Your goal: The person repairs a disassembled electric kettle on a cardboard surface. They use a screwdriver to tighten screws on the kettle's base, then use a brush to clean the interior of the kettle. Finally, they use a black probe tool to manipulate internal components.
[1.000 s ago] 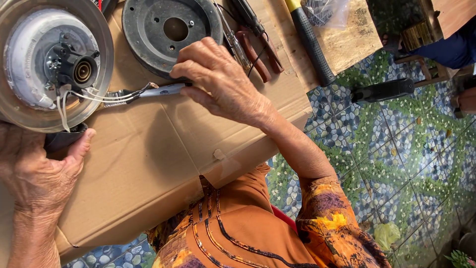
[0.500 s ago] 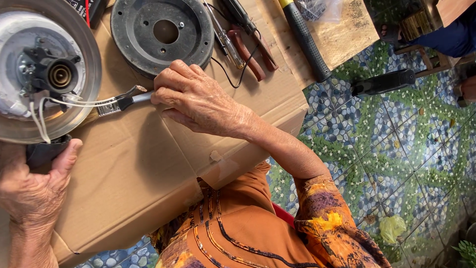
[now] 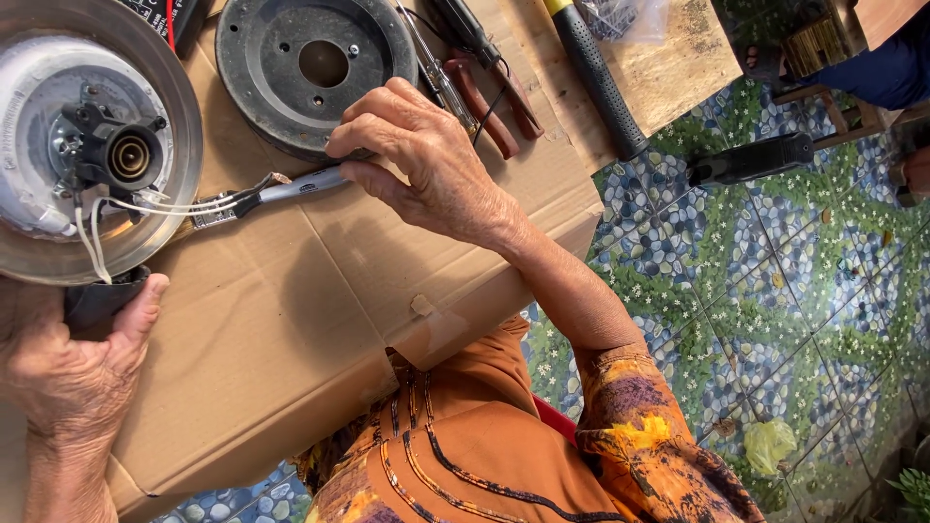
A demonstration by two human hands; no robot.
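An upturned metal kettle [image 3: 97,145] lies at the top left on a cardboard sheet [image 3: 271,329], its underside open, showing a black connector and white wires [image 3: 165,205]. My left hand [image 3: 73,373] grips the kettle's black handle [image 3: 97,300] at its lower edge. My right hand [image 3: 426,165] pinches a slim grey pen-like tool [image 3: 291,187], whose tip lies at the clip on the white wires just right of the kettle.
A round black base cover [image 3: 315,68] sits behind my right hand. Red-handled pliers [image 3: 494,97], a screwdriver [image 3: 441,82] and a black-handled hammer [image 3: 596,77] lie at the top. A black tool [image 3: 751,160] rests on the tiled floor. Another person's blue-clad leg [image 3: 891,68] is top right.
My right hand has shifted the grey tool slightly, its tip now closer to the wires at the kettle. My left hand keeps its grip on the handle.
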